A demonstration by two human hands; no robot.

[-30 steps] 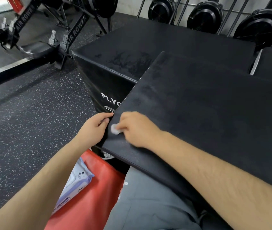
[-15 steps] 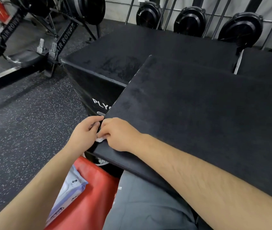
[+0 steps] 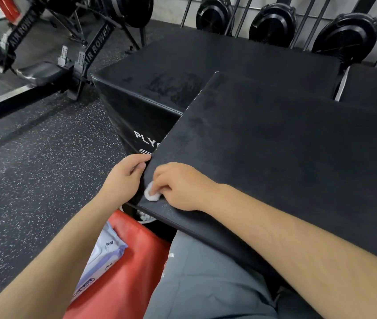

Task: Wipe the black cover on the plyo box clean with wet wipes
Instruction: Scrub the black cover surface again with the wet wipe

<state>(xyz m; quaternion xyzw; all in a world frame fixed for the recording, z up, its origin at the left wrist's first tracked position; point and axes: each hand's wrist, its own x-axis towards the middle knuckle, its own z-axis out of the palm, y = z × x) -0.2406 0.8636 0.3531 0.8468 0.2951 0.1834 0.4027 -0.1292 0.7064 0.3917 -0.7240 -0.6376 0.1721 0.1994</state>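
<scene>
The right hand (image 3: 178,186) presses a small balled-up white wet wipe (image 3: 151,195) against the near left corner of the black cover (image 3: 275,157), its fingers curled down and pinching the wad between thumb and fingertips. The left hand (image 3: 123,178) grips the cover's left edge just beside that corner, fingers folded around the rim and the thumb along the top, almost touching the right hand. The cover lies tilted across the person's lap, its far end resting over the top of the black plyo box (image 3: 150,95), whose side shows white lettering partly hidden by the cover. Darker smudged patches mark the box's top near where the cover overlaps it. Below the forearms, grey shorts (image 3: 206,284) show under the cover's near edge, and a red pad (image 3: 123,284) lies to the left of them with a pale purple pack of wet wipes (image 3: 100,265) on it, partly covered by the left forearm. The speckled black rubber floor (image 3: 33,169) spreads to the left, with air rowers (image 3: 72,54) standing beyond it at the upper left. More black round flywheel housings (image 3: 272,21) line the wall behind the box.
</scene>
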